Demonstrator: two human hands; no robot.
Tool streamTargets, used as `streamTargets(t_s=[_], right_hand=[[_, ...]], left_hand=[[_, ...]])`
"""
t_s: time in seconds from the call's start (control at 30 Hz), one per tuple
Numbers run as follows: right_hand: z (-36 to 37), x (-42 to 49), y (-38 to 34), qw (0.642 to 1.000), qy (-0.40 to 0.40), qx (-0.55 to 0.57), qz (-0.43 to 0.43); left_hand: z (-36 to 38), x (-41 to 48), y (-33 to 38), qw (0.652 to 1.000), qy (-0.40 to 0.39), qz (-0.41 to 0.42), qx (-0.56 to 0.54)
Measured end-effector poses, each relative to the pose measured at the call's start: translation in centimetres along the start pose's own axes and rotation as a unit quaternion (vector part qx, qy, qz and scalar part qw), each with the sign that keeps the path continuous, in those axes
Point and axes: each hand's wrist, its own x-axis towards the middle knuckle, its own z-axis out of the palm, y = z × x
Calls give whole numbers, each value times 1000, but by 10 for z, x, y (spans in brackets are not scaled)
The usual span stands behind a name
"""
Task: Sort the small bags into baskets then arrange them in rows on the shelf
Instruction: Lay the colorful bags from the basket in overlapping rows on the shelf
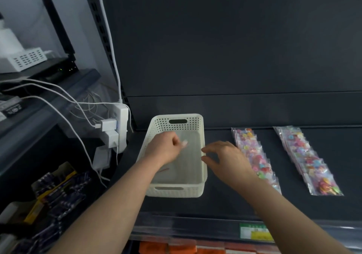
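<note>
Shelf edge, nearest: green and yellow price label [254,232] on the front rail of the shelf [225,204].

Basket [176,192]: white, perforated, one item, lengthwise on the shelf at its left end. Nearly empty, with a thin red strand [164,169] on its floor.

Left hand [163,148]: inside the basket, fingers curled and pinching a small bag [184,143]. The bag is pale and blurred and is held above the basket floor.

Right hand [228,155]: fingers spread and slack, holding nothing. It is just outside the basket's right wall, with the wrist over the nearer row. Contact with that row cannot be told.

Small bags, arranged: left row [262,165] and right row [307,159]. Both are overlapped like shingles and run front to back on the shelf, well apart from each other.

Beyond, at the left: power strip [123,124] with chargers and white cables, beside the basket's far corner.

Condition notes (judgement): sorting looks nearly complete, with this bag probably the last one left in the basket.
- The pinch is light, so the slick bag may slip and fall back in.
- The right wrist could drag the left row out of line if it sweeps sideways.
- The light basket may skid toward the cables if a hand catches its rim.
</note>
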Motion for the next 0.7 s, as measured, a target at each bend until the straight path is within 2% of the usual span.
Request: streamTargets(t_s=[0.03, 0.1, 0.17, 0.3, 0.43, 0.57, 0.7], right_hand=[[-1, 0, -1, 999, 4, 32, 11], [-6, 0, -4, 991, 12, 127, 42], [-11, -1, -3, 965, 5, 250, 82], [-22, -9, 16, 885, 32, 440, 145], [-39, -28, 53, 884, 79, 428, 172], [-60, -51, 91, 886, 90, 406, 208], [-80, -70, 122, 834, 102, 487, 237]], left_hand=[[-5, -2, 7, 993, 5, -18, -112], [-16, -10, 25, 953, -48, -52, -294], [-22, -16, 40, 922, -118, -48, -366], [-6, -25, 64, 895, -190, -41, -400], [25, -33, 94, 886, -188, -60, -419], [59, -43, 131, 929, -161, -35, -332], [87, -46, 163, 932, -139, -53, -331]])
